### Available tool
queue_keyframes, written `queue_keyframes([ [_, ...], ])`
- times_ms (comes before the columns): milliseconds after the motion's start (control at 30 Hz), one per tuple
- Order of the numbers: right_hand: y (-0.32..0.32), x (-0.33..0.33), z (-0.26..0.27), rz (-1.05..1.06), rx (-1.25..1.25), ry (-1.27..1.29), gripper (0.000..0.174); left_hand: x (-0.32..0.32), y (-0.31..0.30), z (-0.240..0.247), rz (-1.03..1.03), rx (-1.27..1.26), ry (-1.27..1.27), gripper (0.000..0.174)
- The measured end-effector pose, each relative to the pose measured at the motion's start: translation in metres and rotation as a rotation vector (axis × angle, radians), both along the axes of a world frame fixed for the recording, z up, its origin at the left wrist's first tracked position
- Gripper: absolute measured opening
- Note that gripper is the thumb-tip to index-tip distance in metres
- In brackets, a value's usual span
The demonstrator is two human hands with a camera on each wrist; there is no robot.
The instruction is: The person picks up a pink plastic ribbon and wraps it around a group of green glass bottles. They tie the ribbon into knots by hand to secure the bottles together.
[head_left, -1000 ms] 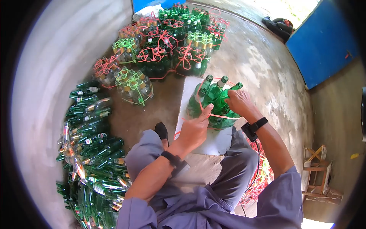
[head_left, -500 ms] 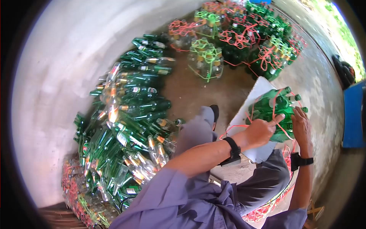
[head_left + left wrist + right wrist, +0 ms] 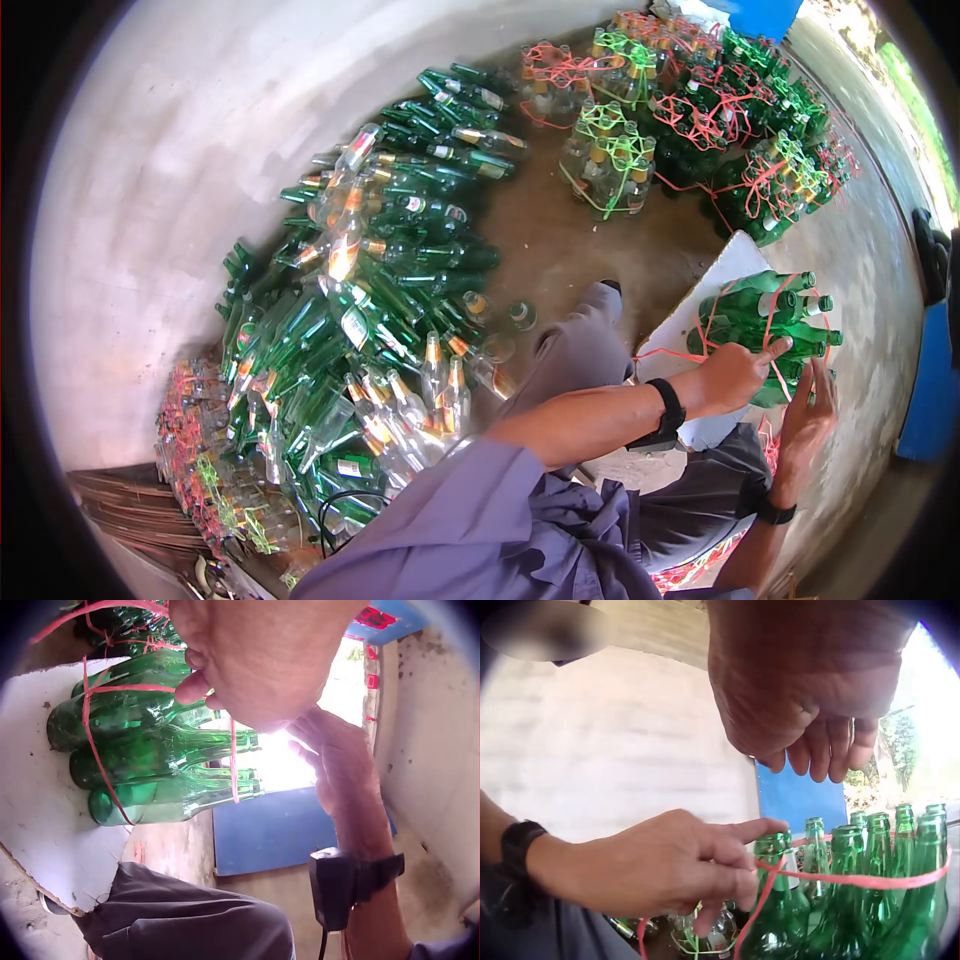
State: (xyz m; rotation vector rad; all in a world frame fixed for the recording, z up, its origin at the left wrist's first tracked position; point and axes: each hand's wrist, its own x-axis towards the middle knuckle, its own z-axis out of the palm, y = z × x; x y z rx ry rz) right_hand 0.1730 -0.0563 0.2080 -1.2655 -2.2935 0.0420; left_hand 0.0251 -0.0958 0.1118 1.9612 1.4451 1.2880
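Several green glass bottles (image 3: 738, 306) stand bundled together on a white board (image 3: 722, 268), with red plastic string (image 3: 668, 353) looped round their bodies and necks. My left hand (image 3: 735, 382) pinches the string at the near side of the bundle, its index finger pointing over a bottle mouth in the right wrist view. Just beside the bottle tops is my right hand (image 3: 808, 420), fingers loosely extended. In the right wrist view this right hand (image 3: 810, 697) hangs above the bottle necks (image 3: 847, 847), with nothing visible in it.
A large heap of loose bottles (image 3: 400, 290) lies along the wall to the left. Tied bundles (image 3: 612, 165) of clear and green bottles stand at the back. A blue panel (image 3: 925, 385) is at the right. Red string (image 3: 695, 568) is piled beside my leg.
The head view has swung left. My right hand has come away from a bottle neck, and its fingers have loosened. My left hand stays at the string on the bundle.
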Motion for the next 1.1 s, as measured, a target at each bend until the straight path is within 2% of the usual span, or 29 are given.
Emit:
queue_keyframes([
  [100,-0.027,0.006,-0.015,-0.098,0.051,0.041,0.021,-0.001,-0.002,-0.001,0.016,0.033,0.014,0.072],
  [167,-0.039,0.01,-0.024,-0.291,-0.364,0.238,0.024,0.005,0.0,-0.014,0.039,0.057,0.034,0.066],
  [200,-0.04,0.015,-0.031,-0.291,-0.358,0.239,0.024,0.005,0.0,-0.013,0.058,0.081,0.054,0.06],
  [267,-0.038,0.019,-0.042,-0.251,-0.459,0.469,0.025,0.004,0.001,-0.013,0.04,0.071,0.074,0.055],
  [333,-0.039,0.014,-0.026,-0.202,-0.46,0.476,0.024,0.003,-0.003,-0.008,0.021,0.052,0.092,0.051],
  [400,-0.044,0.0,-0.007,-0.17,-0.462,0.373,0.022,0.004,-0.003,-0.002,0.01,-0.111,0.125,0.045],
  [433,-0.047,-0.01,0.0,-0.17,-0.458,0.371,0.022,0.007,-0.001,-0.006,0.01,-0.108,0.123,0.045],
  [500,-0.054,-0.028,0.011,-0.057,-0.382,0.335,0.023,0.007,-0.002,-0.008,0.013,0.036,0.261,0.064],
  [533,-0.055,-0.031,0.012,-0.057,-0.379,0.332,0.023,0.007,-0.004,-0.006,0.013,0.039,0.257,0.064],
  [600,-0.056,-0.032,0.01,-0.042,-0.521,0.312,0.019,0.003,-0.008,0.001,-0.027,-0.09,-0.078,0.067],
  [633,-0.051,-0.024,-0.005,-0.012,-0.512,0.329,0.022,0.002,-0.008,-0.001,-0.033,-0.079,-0.08,0.067],
  [700,-0.044,-0.013,-0.026,-0.082,-0.505,0.318,0.025,0.004,-0.009,-0.009,0.003,0.094,0.029,0.056],
  [733,-0.042,-0.004,-0.031,-0.158,-0.499,0.312,0.028,0.004,-0.01,-0.005,-0.033,0.114,0.015,0.056],
  [800,-0.04,0.004,-0.041,-0.21,-0.492,0.407,0.035,0.004,-0.008,0.0,0.027,-0.052,0.065,0.036],
  [900,-0.037,0.013,-0.052,-0.274,-0.636,0.478,0.048,0.004,-0.006,-0.002,0.029,0.08,0.156,0.013],
  [1000,-0.028,0.013,-0.061,-0.343,-0.909,0.635,0.04,0.005,-0.006,-0.001,-0.004,0.088,0.149,0.008],
  [1033,-0.025,0.011,-0.064,-0.355,-0.9,0.641,0.04,0.004,-0.007,0.001,0.012,0.124,0.146,0.008],
  [1100,-0.019,0.007,-0.068,-0.26,-1.053,0.886,0.038,0.004,-0.008,0.003,0.029,0.152,0.175,0.007],
])
